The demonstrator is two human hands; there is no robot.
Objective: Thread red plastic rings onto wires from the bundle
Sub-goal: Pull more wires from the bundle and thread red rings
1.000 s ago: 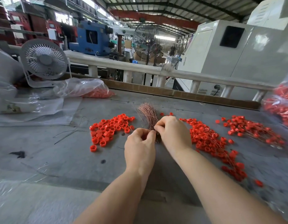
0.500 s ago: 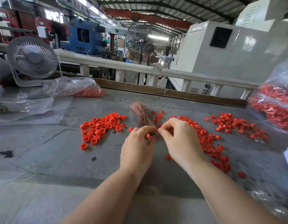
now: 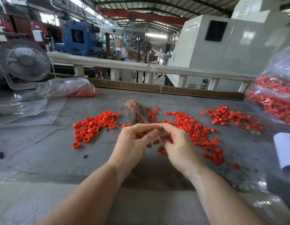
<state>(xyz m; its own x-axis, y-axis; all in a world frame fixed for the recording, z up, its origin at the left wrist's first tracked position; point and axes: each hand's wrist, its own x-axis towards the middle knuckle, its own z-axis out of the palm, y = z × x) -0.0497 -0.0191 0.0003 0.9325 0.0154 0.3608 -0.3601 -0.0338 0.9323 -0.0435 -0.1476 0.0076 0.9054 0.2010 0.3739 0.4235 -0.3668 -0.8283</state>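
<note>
The wire bundle, a sheaf of copper-coloured strands, lies just above the middle of the frame, its near end hidden behind your fingers. Left of it sits a loose pile of red rings, with one stray ring lower left of the pile. Right of the bundle a longer spread of threaded rings runs down toward the lower right, thin wires showing through it, and a further cluster lies beyond that at the right.

Your left hand and right hand meet in the middle of the frame, raised a little off the table, forefinger tips touching at the top. Both hands have their fingers curled inward. Blurred red shapes show between and under your right fingers; whether either hand is pinching a ring or a wire cannot be told through the blur.

At the right edge hangs a clear bag of red parts. Another plastic bag with red rings lies at the upper left of the table, beside a small white fan. A white railing crosses behind the table.
</note>
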